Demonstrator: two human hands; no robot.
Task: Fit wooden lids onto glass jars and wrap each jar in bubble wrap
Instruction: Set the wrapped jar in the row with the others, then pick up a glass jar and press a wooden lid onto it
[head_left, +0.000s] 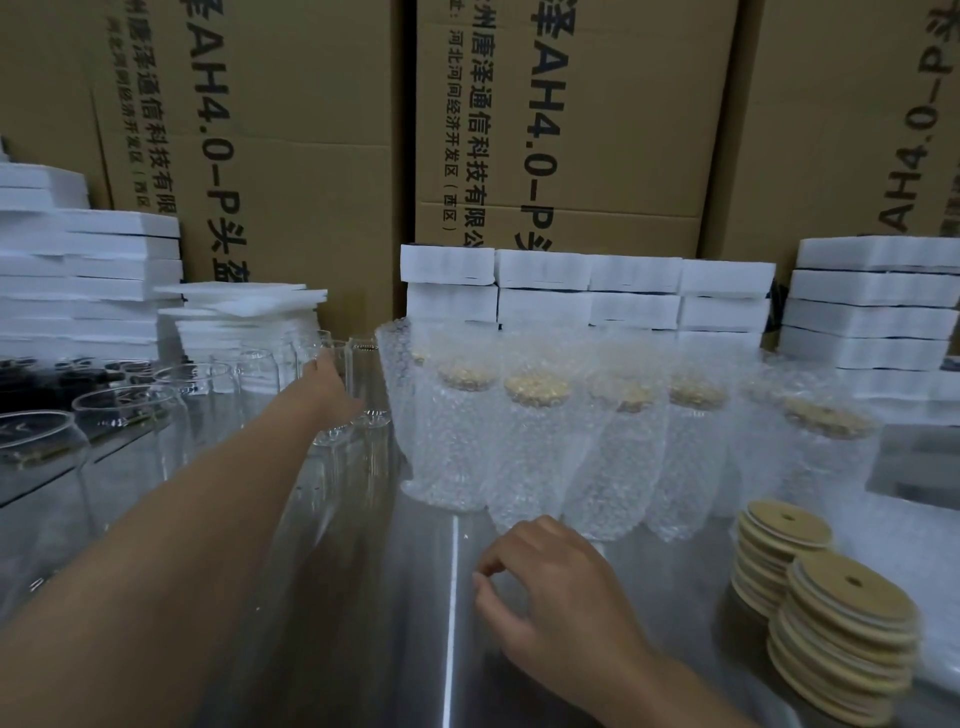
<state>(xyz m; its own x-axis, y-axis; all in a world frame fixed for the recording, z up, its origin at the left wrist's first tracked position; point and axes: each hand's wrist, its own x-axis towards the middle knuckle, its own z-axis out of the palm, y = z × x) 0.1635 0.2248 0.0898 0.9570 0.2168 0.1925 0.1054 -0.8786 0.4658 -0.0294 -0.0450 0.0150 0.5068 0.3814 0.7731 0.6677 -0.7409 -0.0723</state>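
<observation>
Several bare glass jars (124, 415) stand in rows on the left of the steel table. My left hand (327, 387) reaches far forward and closes around a clear jar (358, 384) at the back of that group. My right hand (540, 587) hovers low over the table in front of me, fingers loosely curled, holding nothing. A row of several lidded jars wrapped in bubble wrap (535, 447) stands across the middle. Two stacks of round wooden lids (841, 644) sit at the right front.
White foam packs are stacked at the left (88, 270), behind the wrapped jars (587, 291) and at the right (872, 312). Tall cardboard boxes (291, 130) wall off the back. Bare steel tabletop (415, 597) lies between my hands.
</observation>
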